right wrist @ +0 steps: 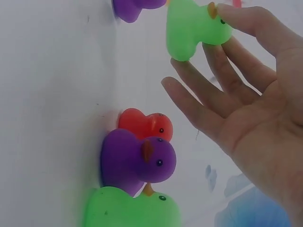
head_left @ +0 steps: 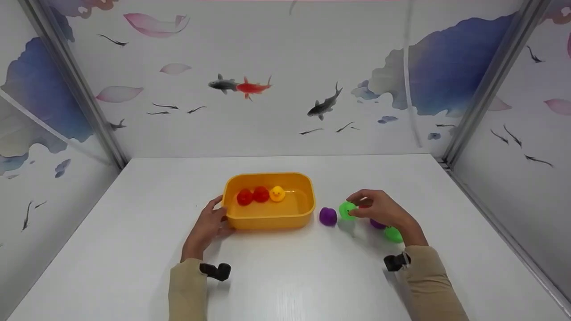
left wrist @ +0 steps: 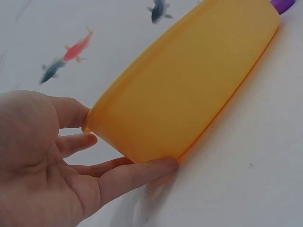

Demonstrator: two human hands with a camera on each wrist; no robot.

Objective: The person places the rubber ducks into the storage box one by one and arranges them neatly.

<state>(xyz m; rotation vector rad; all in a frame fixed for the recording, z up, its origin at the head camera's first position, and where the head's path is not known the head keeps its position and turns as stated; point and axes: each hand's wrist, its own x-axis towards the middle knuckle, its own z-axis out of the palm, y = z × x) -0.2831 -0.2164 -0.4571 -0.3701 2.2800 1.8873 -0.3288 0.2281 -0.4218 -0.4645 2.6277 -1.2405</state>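
My left hand rests against the left end of a yellow plastic basin. In the left wrist view its fairly straight thumb touches the lower corner, and another finger meets the rim. Two red toys and a yellow rubber duck lie inside the basin. To the right, my right hand pinches a green rubber duck between thumb and fingers, above the table. Below that hand stand a red duck, a purple duck and another green duck.
Another purple toy stands on the white table between the basin and my right hand. White panels painted with fish and petals enclose the table at the back and both sides.
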